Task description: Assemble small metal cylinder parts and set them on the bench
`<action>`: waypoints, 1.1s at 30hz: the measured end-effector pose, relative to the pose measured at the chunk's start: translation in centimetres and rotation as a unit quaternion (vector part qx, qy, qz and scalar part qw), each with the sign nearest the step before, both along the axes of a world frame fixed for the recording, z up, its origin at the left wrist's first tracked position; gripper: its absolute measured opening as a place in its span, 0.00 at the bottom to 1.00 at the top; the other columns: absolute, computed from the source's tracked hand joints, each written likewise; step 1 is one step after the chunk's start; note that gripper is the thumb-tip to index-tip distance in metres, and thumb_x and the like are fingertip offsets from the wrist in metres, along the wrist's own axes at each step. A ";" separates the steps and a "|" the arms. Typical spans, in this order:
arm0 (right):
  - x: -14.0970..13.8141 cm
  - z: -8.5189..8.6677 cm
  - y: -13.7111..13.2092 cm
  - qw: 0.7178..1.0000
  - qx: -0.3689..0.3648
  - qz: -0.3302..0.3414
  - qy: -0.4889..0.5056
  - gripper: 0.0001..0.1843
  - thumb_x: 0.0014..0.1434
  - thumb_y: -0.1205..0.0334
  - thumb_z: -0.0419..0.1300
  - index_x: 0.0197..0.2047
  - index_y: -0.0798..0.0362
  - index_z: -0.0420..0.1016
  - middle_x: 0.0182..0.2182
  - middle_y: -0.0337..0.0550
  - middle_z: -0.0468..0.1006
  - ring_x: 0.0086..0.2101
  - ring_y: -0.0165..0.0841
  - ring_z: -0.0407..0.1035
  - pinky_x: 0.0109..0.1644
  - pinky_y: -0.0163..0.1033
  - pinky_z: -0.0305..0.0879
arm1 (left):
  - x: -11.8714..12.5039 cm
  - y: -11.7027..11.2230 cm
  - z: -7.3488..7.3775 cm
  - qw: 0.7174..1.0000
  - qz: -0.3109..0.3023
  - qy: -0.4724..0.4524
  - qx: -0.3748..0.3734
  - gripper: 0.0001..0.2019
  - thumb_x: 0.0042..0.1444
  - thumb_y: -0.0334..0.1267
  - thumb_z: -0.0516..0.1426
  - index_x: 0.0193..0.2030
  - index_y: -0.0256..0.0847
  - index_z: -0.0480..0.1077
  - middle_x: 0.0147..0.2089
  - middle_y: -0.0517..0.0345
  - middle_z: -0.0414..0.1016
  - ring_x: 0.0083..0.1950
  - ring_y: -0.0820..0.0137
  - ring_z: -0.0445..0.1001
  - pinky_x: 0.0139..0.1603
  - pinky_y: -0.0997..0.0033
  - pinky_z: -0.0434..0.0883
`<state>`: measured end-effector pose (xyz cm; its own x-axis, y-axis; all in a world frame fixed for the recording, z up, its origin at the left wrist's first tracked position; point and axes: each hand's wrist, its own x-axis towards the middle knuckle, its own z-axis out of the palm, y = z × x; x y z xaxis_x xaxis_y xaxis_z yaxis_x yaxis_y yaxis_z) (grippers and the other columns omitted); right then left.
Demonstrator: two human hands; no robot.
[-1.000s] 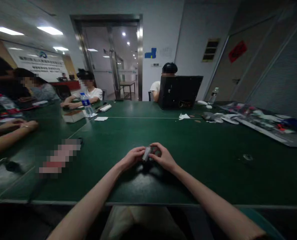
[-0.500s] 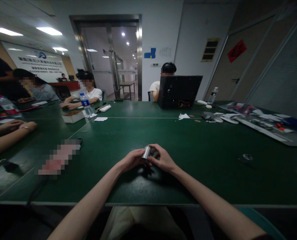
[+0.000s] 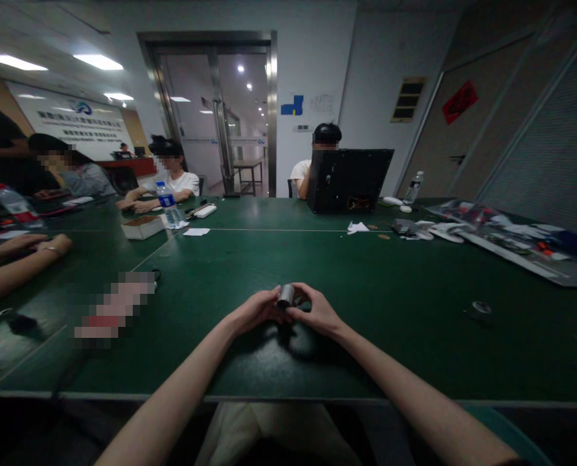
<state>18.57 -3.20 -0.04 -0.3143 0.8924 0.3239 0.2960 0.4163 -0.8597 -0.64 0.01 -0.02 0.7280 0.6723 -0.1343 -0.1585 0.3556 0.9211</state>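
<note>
My left hand (image 3: pixel 258 310) and my right hand (image 3: pixel 316 309) meet just above the green table (image 3: pixel 375 323), close to its near edge. Between their fingertips they pinch a small grey metal cylinder (image 3: pixel 285 296), which lies on its side with one round end facing me. Both hands have fingers curled around it. What lies under my hands is hidden in their shadow.
A small dark round part (image 3: pixel 479 309) lies on the table to the right. A blurred pink object (image 3: pixel 116 306) lies to the left. Other people sit at the far side and left, with a black laptop (image 3: pixel 349 178), a water bottle (image 3: pixel 168 204) and a box (image 3: pixel 143 226).
The cylinder has turned in my fingers, from standing slanted to lying with its round end toward me. My hands stayed in the same place.
</note>
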 end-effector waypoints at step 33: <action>-0.4 0.2 -0.7 0.980 0.161 0.023 -0.111 0.34 0.43 0.66 0.65 0.54 0.52 0.61 0.47 0.47 0.65 0.46 0.37 0.64 0.50 0.41 0.63 | 0.3 -0.3 0.3 0.999 0.038 -0.002 0.017 0.15 0.50 0.40 0.63 0.40 0.30 0.73 0.36 0.50 0.73 0.35 0.72 0.71 0.39 0.73 0.66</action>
